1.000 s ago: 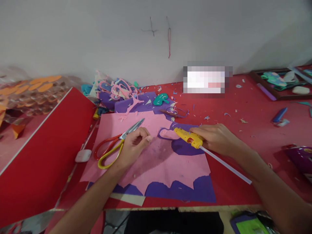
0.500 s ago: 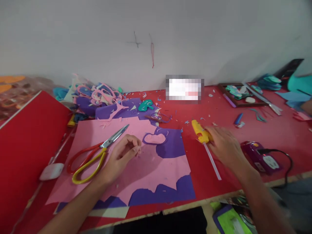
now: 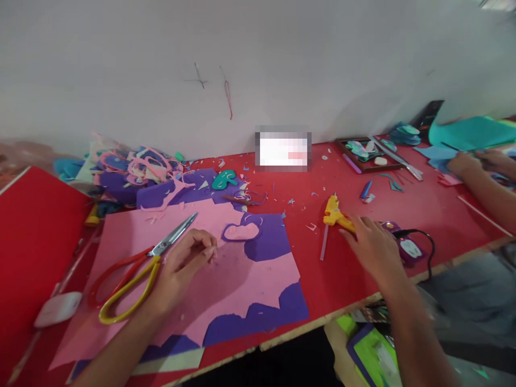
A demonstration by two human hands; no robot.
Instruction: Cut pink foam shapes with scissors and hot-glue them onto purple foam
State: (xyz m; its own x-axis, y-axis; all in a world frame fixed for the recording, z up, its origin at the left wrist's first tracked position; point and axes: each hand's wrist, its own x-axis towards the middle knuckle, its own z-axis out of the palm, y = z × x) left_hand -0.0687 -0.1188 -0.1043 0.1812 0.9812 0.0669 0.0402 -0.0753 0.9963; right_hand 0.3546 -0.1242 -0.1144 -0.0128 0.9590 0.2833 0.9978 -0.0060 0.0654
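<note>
My left hand (image 3: pixel 183 271) hovers over the pink foam sheet (image 3: pixel 258 274), fingers curled and tips pinched together; whatever they hold is too small to make out. Beside it lie large scissors (image 3: pixel 155 258) with one red and one yellow handle loop. A pink cloud-like piece (image 3: pixel 242 231) with a purple border rests just beyond the hand. On the right, my right hand (image 3: pixel 373 247) is closed around the handle end of a yellow glue gun (image 3: pixel 334 212). A pale glue stick (image 3: pixel 324 242) sticks out of the gun's back, pointing toward the table's front edge.
A purple power box (image 3: pixel 409 250) with a black cable sits behind my right hand. Foam scraps (image 3: pixel 141 166) pile up by the wall. A framed tray (image 3: pixel 363 166) holds cut pieces. Another person's hands (image 3: pixel 475 164) work at far right. A red board (image 3: pixel 40 247) leans at left.
The view has shifted to the right, bringing the other person's hands into sight. My right hand has turned the glue gun, so its stick now points more straight down. My left hand stays pinched.
</note>
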